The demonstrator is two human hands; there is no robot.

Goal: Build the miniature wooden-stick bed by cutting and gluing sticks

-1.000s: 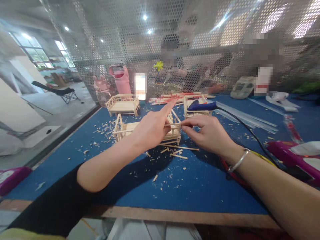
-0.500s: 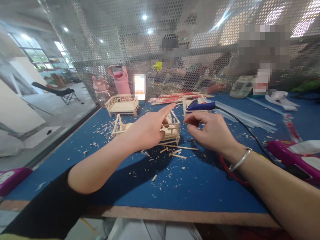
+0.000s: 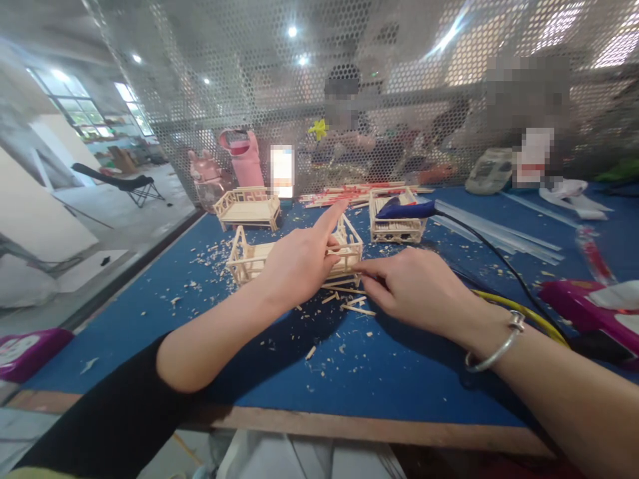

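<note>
A miniature bed (image 3: 244, 266) made of thin pale wooden sticks stands on the blue tabletop. My left hand (image 3: 299, 263) lies over its right half, thumb and lower fingers closed on the rails, index finger stretched out beyond them. At the right end of this bed, my right hand (image 3: 414, 283) has its thumb and index finger brought together against the corner post. Whatever is between those fingertips is too small to make out. Loose cut sticks (image 3: 357, 307) lie just below the bed. Behind my right hand, a blue tool (image 3: 407, 209) with a black cord rests across another stick model (image 3: 397, 233).
A finished-looking miniature bench (image 3: 249, 209) stands at the back left, before a pink bottle (image 3: 244, 159). Red-tipped sticks (image 3: 349, 194) and clear glue sticks (image 3: 499, 233) lie behind. Purple boxes (image 3: 589, 309) flank the table. A perforated metal screen (image 3: 210, 106) rises at the back, people beyond.
My right hand has moved left and down to the bed's right corner, its thumb and finger closing there. My left hand keeps its hold on the bed. The view has shifted slightly.
</note>
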